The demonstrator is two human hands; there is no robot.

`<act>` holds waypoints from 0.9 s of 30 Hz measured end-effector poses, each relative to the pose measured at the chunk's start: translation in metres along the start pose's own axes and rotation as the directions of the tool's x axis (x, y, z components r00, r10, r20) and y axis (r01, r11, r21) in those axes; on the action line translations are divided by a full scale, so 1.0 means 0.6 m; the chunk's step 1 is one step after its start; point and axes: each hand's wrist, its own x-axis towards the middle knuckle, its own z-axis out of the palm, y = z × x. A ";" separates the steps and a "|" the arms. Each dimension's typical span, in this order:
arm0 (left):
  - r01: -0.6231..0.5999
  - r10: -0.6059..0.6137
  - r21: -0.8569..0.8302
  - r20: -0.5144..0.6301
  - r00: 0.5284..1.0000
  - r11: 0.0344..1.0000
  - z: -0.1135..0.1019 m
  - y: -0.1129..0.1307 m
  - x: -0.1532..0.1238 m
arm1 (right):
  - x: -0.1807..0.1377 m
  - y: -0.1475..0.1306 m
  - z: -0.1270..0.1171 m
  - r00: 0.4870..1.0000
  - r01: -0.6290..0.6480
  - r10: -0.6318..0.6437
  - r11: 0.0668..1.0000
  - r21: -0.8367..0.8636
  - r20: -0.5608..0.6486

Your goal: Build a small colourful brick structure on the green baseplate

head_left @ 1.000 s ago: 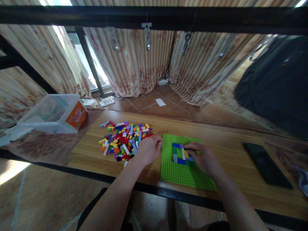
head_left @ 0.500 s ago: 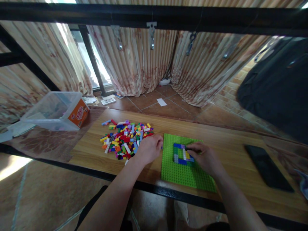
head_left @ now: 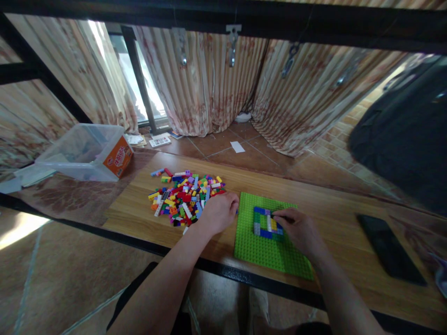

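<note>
A light-green studded baseplate (head_left: 251, 253) lies on the wooden table, carrying a low frame of building bricks (head_left: 266, 234) in blue, green, grey, white and yellow. My right hand (head_left: 300, 228) is at the frame's right side, thumb and fingers pinched around a small dark building brick (head_left: 278, 216), mostly hidden by the fingertips. Just left of the baseplate, my left hand (head_left: 220, 213) hovers or rests with fingers curled closed; whether it holds anything is hidden. Behind and left of it spreads a heap of loose mixed-colour bricks (head_left: 185, 197).
A clear plastic box (head_left: 80, 163) with an orange label stands at the left. A black phone-like slab (head_left: 389, 249) lies on the table (head_left: 335, 204) at the right. The table's dark front edge (head_left: 223, 271) runs close to my forearms. Curtains (head_left: 216, 88) hang behind.
The camera view has shifted slightly, moving the scene a little to the right. My right hand remains pinched at the brick frame, and my left hand stays beside the baseplate.
</note>
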 end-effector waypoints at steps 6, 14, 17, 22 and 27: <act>0.014 -0.014 0.015 0.025 1.000 1.000 -0.002 0.003 -0.001 | -0.002 -0.005 -0.003 0.999 -0.034 0.034 0.999 0.011 -0.007; 0.011 -0.012 0.038 0.026 1.000 0.999 0.000 0.001 -0.002 | 0.000 -0.004 -0.004 1.000 0.002 -0.002 0.997 -0.073 -0.006; 0.010 -0.012 0.036 0.034 0.999 0.999 -0.002 0.001 -0.002 | 0.000 -0.004 -0.005 1.000 -0.003 0.003 0.997 -0.071 0.002; 0.012 -0.014 0.038 0.035 0.999 0.999 0.000 0.001 -0.003 | 0.001 -0.004 -0.005 1.000 0.008 -0.008 0.999 -0.047 0.004; 0.004 -0.005 0.037 0.038 0.999 0.999 0.000 0.001 -0.002 | 0.004 0.004 -0.003 0.992 -0.127 0.128 0.989 0.079 -0.015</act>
